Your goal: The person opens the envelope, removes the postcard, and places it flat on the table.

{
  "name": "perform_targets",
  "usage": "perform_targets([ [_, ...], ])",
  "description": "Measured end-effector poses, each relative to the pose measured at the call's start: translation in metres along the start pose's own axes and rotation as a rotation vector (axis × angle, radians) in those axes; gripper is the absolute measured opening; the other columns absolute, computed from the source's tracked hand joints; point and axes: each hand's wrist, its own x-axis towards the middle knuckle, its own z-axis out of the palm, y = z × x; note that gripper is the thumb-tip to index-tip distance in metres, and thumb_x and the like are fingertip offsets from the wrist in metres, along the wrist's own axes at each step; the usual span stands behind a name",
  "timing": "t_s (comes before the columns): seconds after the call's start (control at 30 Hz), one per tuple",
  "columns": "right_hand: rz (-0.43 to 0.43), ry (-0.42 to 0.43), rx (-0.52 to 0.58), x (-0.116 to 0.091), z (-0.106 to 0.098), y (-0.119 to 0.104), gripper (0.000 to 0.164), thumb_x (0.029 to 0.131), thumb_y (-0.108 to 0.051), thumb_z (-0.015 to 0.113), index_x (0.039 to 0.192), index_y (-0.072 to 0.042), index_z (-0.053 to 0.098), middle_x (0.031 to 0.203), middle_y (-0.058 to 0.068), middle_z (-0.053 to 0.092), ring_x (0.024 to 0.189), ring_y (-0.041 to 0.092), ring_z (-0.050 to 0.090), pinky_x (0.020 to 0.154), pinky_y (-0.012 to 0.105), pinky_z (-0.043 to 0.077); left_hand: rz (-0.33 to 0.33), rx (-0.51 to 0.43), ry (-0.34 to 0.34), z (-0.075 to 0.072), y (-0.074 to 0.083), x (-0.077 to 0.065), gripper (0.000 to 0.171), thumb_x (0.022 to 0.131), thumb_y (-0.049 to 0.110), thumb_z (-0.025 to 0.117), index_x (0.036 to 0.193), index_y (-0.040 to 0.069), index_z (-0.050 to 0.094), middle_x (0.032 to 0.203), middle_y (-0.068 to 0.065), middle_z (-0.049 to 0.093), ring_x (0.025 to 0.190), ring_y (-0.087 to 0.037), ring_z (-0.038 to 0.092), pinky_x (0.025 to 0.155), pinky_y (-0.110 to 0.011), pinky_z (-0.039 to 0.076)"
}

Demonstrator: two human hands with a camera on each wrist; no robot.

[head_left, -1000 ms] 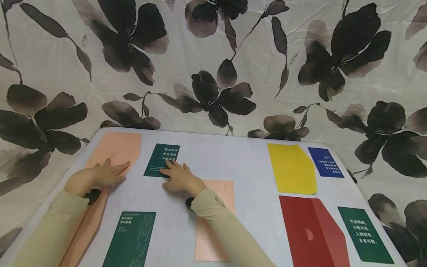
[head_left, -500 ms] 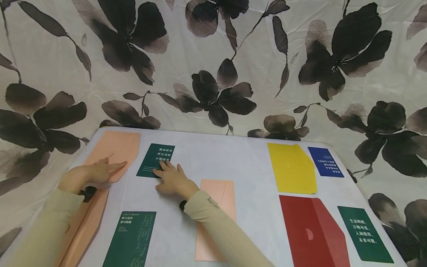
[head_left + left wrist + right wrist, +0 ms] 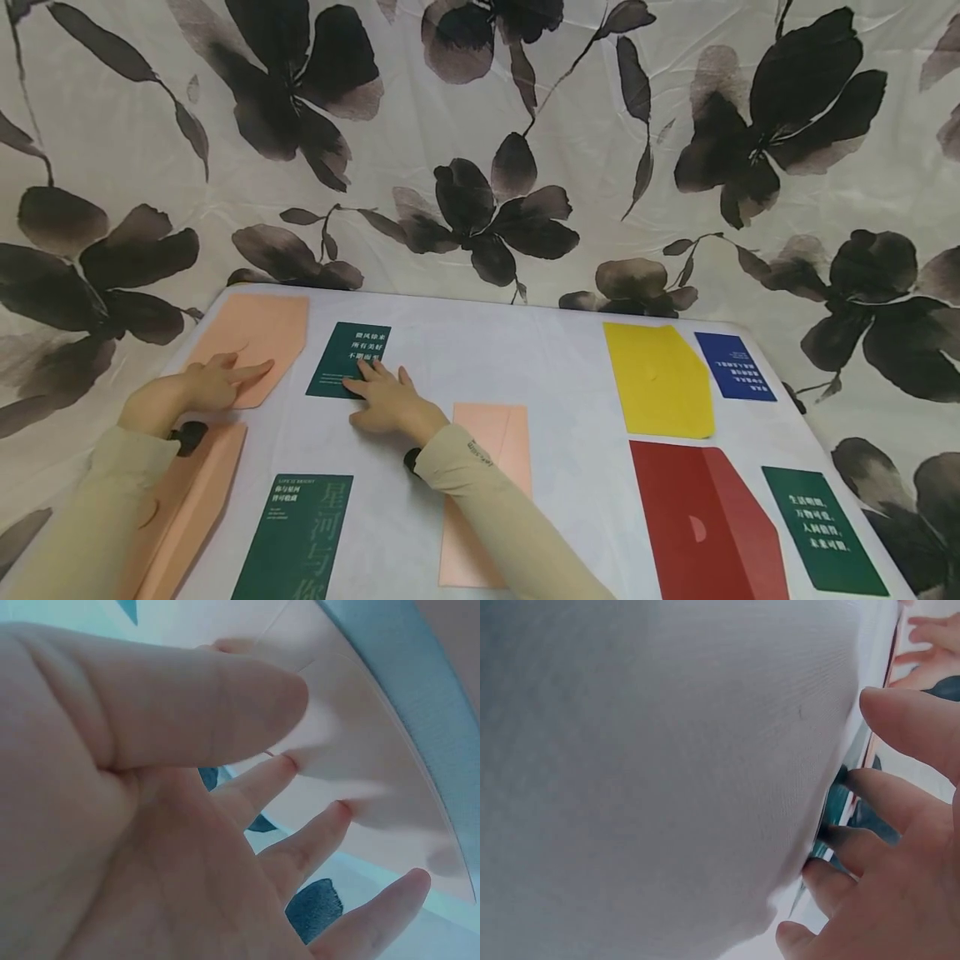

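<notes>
In the head view my left hand (image 3: 198, 389) rests with extended fingers on a peach envelope (image 3: 262, 321) at the table's far left. The left wrist view shows its spread fingertips touching that paper. My right hand (image 3: 393, 402) presses its fingertips on the lower part of a small dark green card (image 3: 341, 350) with white writing, just right of the envelope. In the right wrist view the fingers are spread over the card's edge. A second peach envelope (image 3: 213, 487) lies nearer, partly under the left sleeve.
A large green card (image 3: 296, 533) lies near the front, beside a pale peach envelope (image 3: 491, 442) partly covered by the right sleeve. On the right lie a yellow envelope (image 3: 656, 379), a blue card (image 3: 735, 367), a red envelope (image 3: 697, 508) and another green card (image 3: 825, 529).
The upper peach envelope has slid left under my left hand, away from the small green card. That card and my right hand shifted left too, then stayed nearly still.
</notes>
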Motion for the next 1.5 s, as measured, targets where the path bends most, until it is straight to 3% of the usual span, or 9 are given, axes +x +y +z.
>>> perform_targets([
  [0.2, -0.009, 0.002, 0.026, 0.0, 0.001, 0.0, 0.059, 0.097, -0.035, 0.059, 0.153, -0.029, 0.04, 0.165, -0.002, 0.018, 0.151, 0.015, 0.009, 0.12, 0.044, 0.007, 0.0, -0.004, -0.029, 0.002, -0.001, 0.0, 0.056, 0.105, 0.021, 0.037, 0.155, 0.004, 0.018, 0.148, -0.042, -0.003, 0.127, -0.073, -0.001, 0.094, -0.084, 0.013],
  [0.4, -0.01, 0.0, 0.043, 0.0, 0.001, 0.0, 0.06, 0.097, -0.035, 0.059, 0.153, -0.029, 0.039, 0.165, -0.003, 0.016, 0.151, 0.015, 0.007, 0.12, 0.043, 0.006, -0.017, -0.016, -0.034, 0.003, 0.002, -0.001, 0.064, 0.095, 0.001, 0.037, 0.155, 0.003, 0.016, 0.148, -0.043, -0.006, 0.127, -0.074, -0.001, 0.095, -0.084, 0.012],
  [0.67, -0.019, 0.002, 0.044, 0.002, 0.004, 0.0, 0.06, 0.097, -0.035, 0.059, 0.154, -0.028, 0.039, 0.165, -0.003, 0.016, 0.151, 0.014, 0.006, 0.12, 0.043, 0.007, 0.014, 0.036, 0.001, 0.004, 0.002, 0.001, 0.059, 0.096, 0.004, 0.04, 0.152, -0.001, 0.022, 0.147, -0.047, 0.001, 0.129, -0.073, 0.005, 0.099, -0.08, 0.015],
  [0.83, -0.024, 0.006, 0.038, 0.003, 0.004, -0.001, 0.06, 0.097, -0.036, 0.059, 0.153, -0.028, 0.039, 0.165, -0.003, 0.016, 0.151, 0.014, 0.006, 0.12, 0.044, 0.007, 0.006, -0.03, -0.011, 0.005, 0.0, 0.002, 0.058, 0.099, 0.011, 0.04, 0.153, 0.0, 0.021, 0.148, -0.046, -0.004, 0.131, -0.071, -0.003, 0.099, -0.081, 0.007],
  [1.03, -0.039, 0.008, 0.046, 0.004, 0.004, 0.001, 0.06, 0.097, -0.035, 0.059, 0.153, -0.027, 0.04, 0.165, -0.002, 0.017, 0.151, 0.014, 0.006, 0.12, 0.044, 0.007, -0.011, -0.061, -0.027, 0.005, 0.001, 0.0, 0.06, 0.097, 0.005, 0.039, 0.154, 0.001, 0.02, 0.149, -0.045, -0.007, 0.131, -0.07, -0.009, 0.097, -0.082, 0.004],
  [1.13, -0.047, 0.007, 0.064, 0.003, 0.004, 0.002, 0.059, 0.097, -0.034, 0.059, 0.153, -0.027, 0.04, 0.165, -0.002, 0.015, 0.152, 0.015, 0.005, 0.12, 0.044, 0.006, 0.021, -0.018, -0.007, 0.004, 0.002, 0.0, 0.058, 0.097, 0.005, 0.039, 0.152, -0.001, 0.023, 0.148, -0.047, -0.001, 0.132, -0.07, -0.003, 0.098, -0.082, 0.007],
  [1.3, -0.063, 0.011, 0.087, 0.0, 0.001, 0.004, 0.059, 0.098, -0.032, 0.059, 0.153, -0.024, 0.041, 0.165, -0.001, 0.014, 0.152, 0.016, 0.004, 0.12, 0.045, 0.007, 0.115, 0.088, 0.081, 0.002, 0.002, 0.001, 0.059, 0.088, -0.001, 0.041, 0.146, -0.007, 0.034, 0.144, -0.049, 0.015, 0.131, -0.068, 0.015, 0.099, -0.078, 0.02],
  [1.5, -0.103, 0.009, 0.13, -0.004, -0.004, 0.006, 0.059, 0.098, -0.03, 0.059, 0.153, -0.021, 0.04, 0.166, 0.001, 0.013, 0.152, 0.017, 0.003, 0.12, 0.047, 0.005, 0.117, 0.134, 0.131, 0.0, 0.014, 0.0, 0.059, 0.087, -0.001, 0.043, 0.145, -0.007, 0.037, 0.145, -0.048, 0.018, 0.131, -0.067, 0.02, 0.099, -0.077, 0.025],
])
